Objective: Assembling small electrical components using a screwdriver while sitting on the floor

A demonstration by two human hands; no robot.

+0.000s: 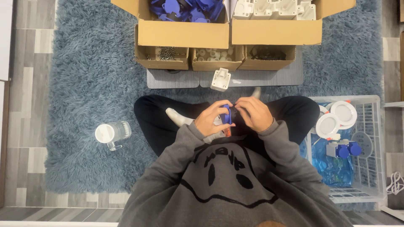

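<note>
I sit cross-legged on a shaggy blue rug. My left hand (211,118) grips a small blue plastic part (227,114) in front of my lap, with a grey tool with an orange tip (226,132) sticking out under it. My right hand (255,113) is closed around the same part from the other side, fingers curled over it. What the fingers touch underneath is hidden. A white plastic housing (221,79) lies on the grey mat just beyond my knees.
Two big open cartons hold blue parts (185,9) and white housings (273,8). Three small boxes (216,56) hold screws, white bits and black rings. A white basket (374,138) on my right holds round white lamps and blue-capped parts. A clear mug (112,133) lies left.
</note>
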